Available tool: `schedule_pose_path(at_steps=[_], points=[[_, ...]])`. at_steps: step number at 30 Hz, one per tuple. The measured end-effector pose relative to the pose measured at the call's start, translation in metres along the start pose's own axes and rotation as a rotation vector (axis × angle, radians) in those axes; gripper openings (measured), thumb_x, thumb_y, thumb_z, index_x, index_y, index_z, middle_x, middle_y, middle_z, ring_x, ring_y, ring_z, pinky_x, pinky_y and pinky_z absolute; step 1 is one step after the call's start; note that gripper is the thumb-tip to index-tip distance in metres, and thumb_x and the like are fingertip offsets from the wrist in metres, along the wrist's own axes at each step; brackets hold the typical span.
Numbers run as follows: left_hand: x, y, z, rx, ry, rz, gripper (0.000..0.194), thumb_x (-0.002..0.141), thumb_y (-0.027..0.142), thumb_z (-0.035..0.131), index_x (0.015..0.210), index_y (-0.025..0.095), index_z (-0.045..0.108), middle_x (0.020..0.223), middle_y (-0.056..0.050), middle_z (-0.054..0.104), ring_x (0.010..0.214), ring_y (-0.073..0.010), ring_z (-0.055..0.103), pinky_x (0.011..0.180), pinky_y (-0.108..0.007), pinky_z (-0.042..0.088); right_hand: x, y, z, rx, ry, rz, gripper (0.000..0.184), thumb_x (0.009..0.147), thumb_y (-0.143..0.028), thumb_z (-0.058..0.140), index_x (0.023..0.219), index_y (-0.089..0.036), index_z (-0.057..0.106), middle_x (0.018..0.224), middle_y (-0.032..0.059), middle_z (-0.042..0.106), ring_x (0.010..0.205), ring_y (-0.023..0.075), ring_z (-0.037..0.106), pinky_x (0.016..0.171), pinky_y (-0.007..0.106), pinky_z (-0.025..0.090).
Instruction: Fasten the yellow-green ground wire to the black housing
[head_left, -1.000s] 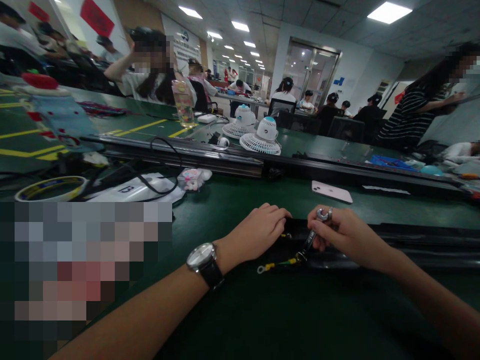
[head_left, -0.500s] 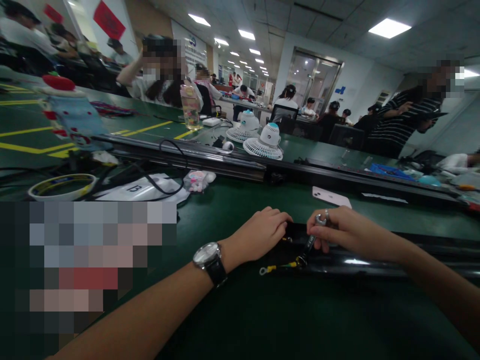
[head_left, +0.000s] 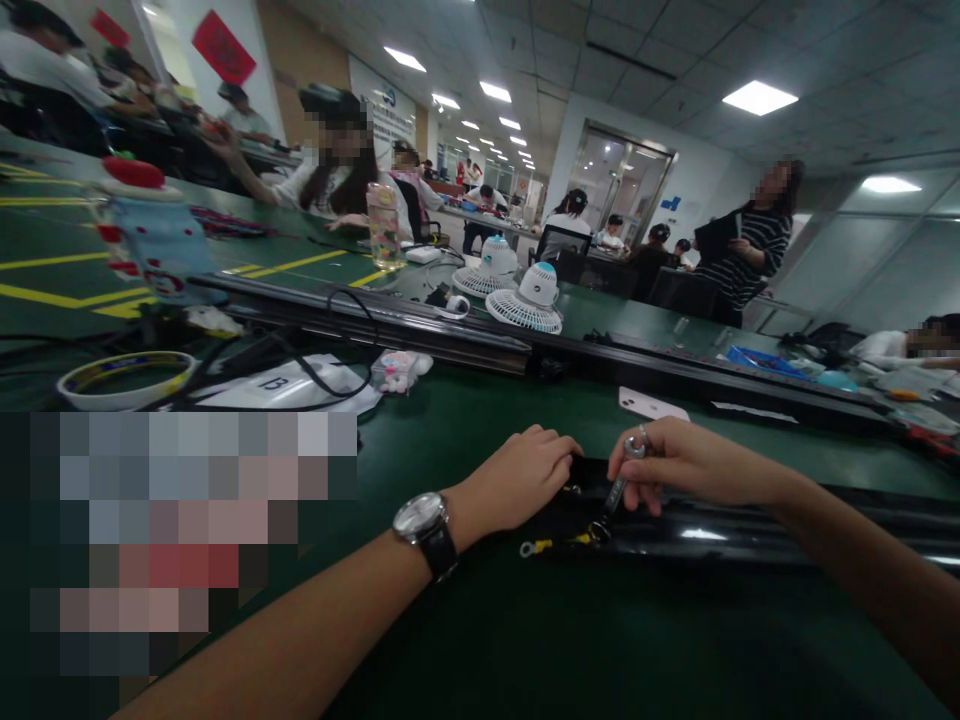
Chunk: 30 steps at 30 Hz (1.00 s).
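My right hand [head_left: 686, 465] is closed around a small silver wrench [head_left: 618, 487], whose lower end sits on a fastener at the near end of a long black rail [head_left: 750, 530] lying across the green table. My left hand [head_left: 525, 478], with a wristwatch [head_left: 421, 520] on the arm, rests curled on the rail's left end and holds it down. A yellow-green ground wire with a ring lug [head_left: 551, 545] sticks out from under the wrench tip toward the left.
A white phone [head_left: 651, 404] lies face down just behind my hands. Farther back run a black conveyor rail [head_left: 390, 325], two small white fans [head_left: 525, 297], a tape roll [head_left: 124, 378], cables and a labelled bag [head_left: 277, 385]. Other people sit and stand around the far tables.
My right hand has lowered slightly and tilted the wrench handle a little to the left. The left hand stays on the rail. The view has shifted right; the standing person has moved.
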<state>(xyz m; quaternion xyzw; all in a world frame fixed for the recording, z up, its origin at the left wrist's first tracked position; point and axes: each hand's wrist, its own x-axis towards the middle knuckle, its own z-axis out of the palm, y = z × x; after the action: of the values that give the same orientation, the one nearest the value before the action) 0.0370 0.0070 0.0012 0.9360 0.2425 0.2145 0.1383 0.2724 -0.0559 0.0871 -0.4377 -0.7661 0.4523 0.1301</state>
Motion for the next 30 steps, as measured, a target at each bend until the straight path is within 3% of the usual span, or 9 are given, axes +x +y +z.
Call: schedule_pose_path(at_steps=[5, 17, 30], points=[[-0.001, 0.002, -0.002, 0.003, 0.003, -0.013, 0.035, 0.106, 0.028, 0.030, 0.117, 0.019, 0.061, 0.109, -0.007, 0.064, 0.100, -0.0198, 0.056, 0.093, -0.036, 0.045, 0.001, 0.006, 0.002, 0.061, 0.026, 0.018, 0.026, 0.103, -0.037, 0.057, 0.103, -0.012, 0.066, 0.083, 0.0082, 0.075, 0.061, 0.0150, 0.066, 0.054, 0.023, 0.050], [-0.002, 0.002, -0.004, 0.025, -0.004, 0.047, 0.041, 0.109, 0.037, 0.025, 0.120, 0.022, 0.061, 0.111, -0.006, 0.064, 0.100, -0.0188, 0.056, 0.092, -0.034, 0.043, -0.001, 0.028, 0.010, 0.139, 0.144, 0.001, 0.026, 0.103, -0.038, 0.058, 0.103, -0.013, 0.065, 0.082, 0.0079, 0.075, 0.064, 0.0159, 0.070, 0.060, 0.026, 0.053], [-0.003, 0.005, -0.018, -0.064, -0.097, -0.003, 0.046, 0.104, 0.053, 0.036, 0.130, 0.023, 0.058, 0.117, -0.007, 0.062, 0.106, -0.0212, 0.055, 0.094, -0.036, 0.043, 0.011, 0.030, -0.005, 0.193, 0.025, -0.005, 0.028, 0.101, -0.040, 0.060, 0.102, -0.013, 0.065, 0.081, 0.0066, 0.075, 0.065, 0.0149, 0.071, 0.062, 0.025, 0.056]])
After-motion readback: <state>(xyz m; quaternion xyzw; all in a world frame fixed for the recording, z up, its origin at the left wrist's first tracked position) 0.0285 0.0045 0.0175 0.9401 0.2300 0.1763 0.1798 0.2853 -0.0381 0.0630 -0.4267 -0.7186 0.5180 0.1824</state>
